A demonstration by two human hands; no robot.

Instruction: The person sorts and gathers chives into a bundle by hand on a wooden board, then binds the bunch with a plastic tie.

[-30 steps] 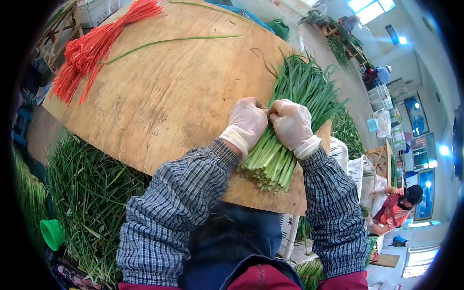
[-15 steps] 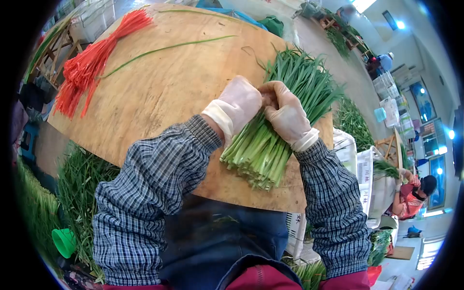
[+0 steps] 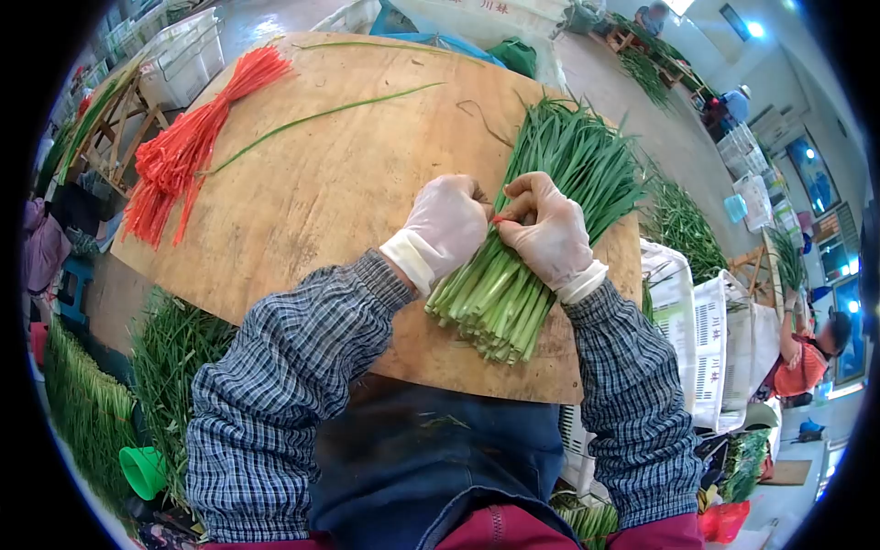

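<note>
A bundle of green leafy stalks [image 3: 500,307] lies on the wooden table [image 3: 321,183], its pale cut ends toward me and its leaves pointing away to the right. My left hand [image 3: 445,225], in a whitish glove, is closed at the bundle's left side. Over the stalks, my right hand [image 3: 550,229], gloved too, pinches a small bit of red tie between thumb and fingers. The tie shows just between the two hands; the rest of it is hidden. A bunch of red ties [image 3: 188,137] lies at the table's far left.
One loose green stalk [image 3: 330,112] lies across the table. Heaps of greens [image 3: 174,367] are at the lower left, near a green bowl [image 3: 143,471]. White crates [image 3: 710,344] stand at the right. A co-worker in red [image 3: 802,367] is farther right.
Both hands have stayed close together at the bundle, with fingers shifted, and a bit of red tie now shows between them. The view has shifted slightly.
</note>
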